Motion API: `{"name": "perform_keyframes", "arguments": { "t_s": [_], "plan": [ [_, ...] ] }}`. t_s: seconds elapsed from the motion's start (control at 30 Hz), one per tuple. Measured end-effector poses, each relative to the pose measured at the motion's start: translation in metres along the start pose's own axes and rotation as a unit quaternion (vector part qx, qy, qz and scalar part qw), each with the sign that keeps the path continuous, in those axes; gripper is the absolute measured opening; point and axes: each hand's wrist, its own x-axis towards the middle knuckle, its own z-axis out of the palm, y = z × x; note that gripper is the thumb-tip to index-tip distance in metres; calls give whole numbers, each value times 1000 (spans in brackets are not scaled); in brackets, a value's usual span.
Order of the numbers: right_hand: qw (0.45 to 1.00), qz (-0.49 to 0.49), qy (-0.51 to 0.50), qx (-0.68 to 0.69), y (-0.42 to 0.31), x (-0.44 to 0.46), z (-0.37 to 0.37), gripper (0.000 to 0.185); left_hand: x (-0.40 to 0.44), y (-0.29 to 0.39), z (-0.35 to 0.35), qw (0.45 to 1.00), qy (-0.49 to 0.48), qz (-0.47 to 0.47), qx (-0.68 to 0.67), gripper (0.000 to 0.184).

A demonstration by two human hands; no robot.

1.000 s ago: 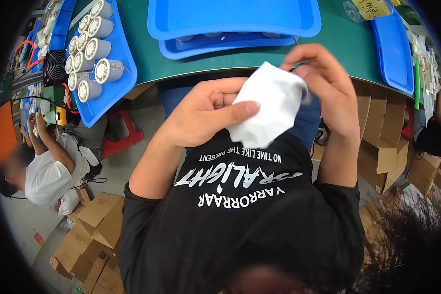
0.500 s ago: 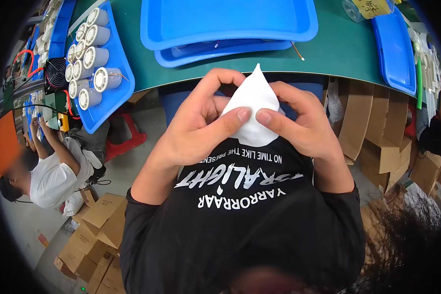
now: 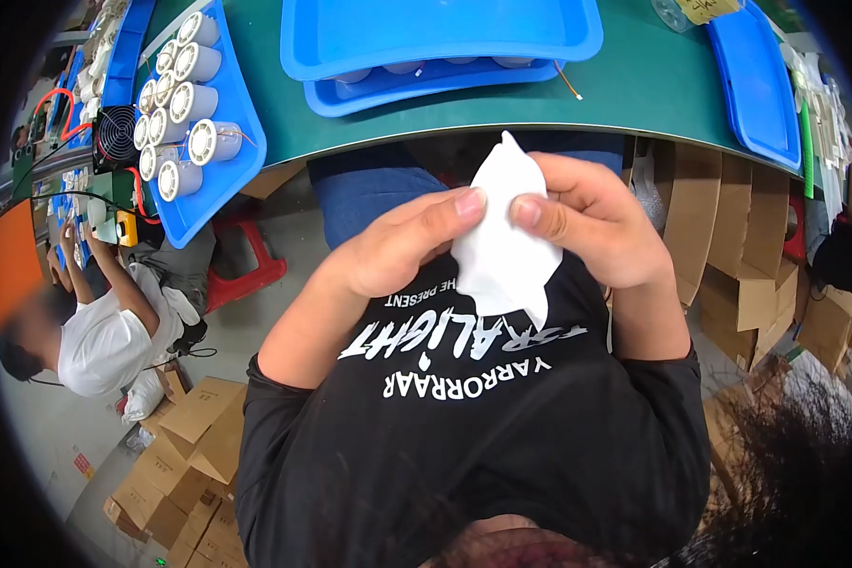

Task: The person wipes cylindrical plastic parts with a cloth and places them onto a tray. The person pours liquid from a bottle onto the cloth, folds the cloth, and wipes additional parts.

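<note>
Both hands hold a soft white piece in front of the chest. It looks thin and flexible, with a pointed top and a wavy, uneven lower edge; its kind I cannot make out. My left hand pinches its left edge, thumb on the front face and fingers behind. On the other side, my right hand grips the upper right part, its thumb pressed on the front and its fingers curled around the back. Whatever lies behind the piece is hidden.
Stacked blue trays sit on the green table. White cylindrical parts with wires fill a blue tray at left. Another blue tray is at right. Cardboard boxes and a red stool stand below. A person works at left.
The white piece has gone from a bunched cone to a flatter, longer shape hanging lower. My left hand has shifted to its edge, and its fingers have closed in behind.
</note>
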Motion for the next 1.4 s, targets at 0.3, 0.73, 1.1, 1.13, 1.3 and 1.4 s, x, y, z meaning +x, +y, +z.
{"name": "perform_keyframes", "arguments": {
  "t_s": [0.3, 0.73, 1.1, 1.13, 1.3, 1.4],
  "plan": [
    [996, -10, 60, -71, -7, -14, -1, 26, 8, -11, 17, 997, 55, -13, -47, 50],
    [998, -26, -63, -15, -17, 32, -33, 62, 6, 44, 7, 992, 97, 78, 36, 51],
    [988, 75, 108, -78, 16, 48, -35, 41, -75, 104, -63, 664, 589, 10, 460, 40],
    [989, 73, 110, -70, 22, 48, -38, 41, -87, 99, -85, 530, 635, -17, 561, 48],
    [993, 80, 67, -55, 34, 58, -40, 41, -97, 95, -124, 468, 626, -143, 607, 67],
    [994, 79, 65, -46, 28, 67, -26, 43, -97, 89, -134, 522, 609, -75, 592, 68]
  ]
}}
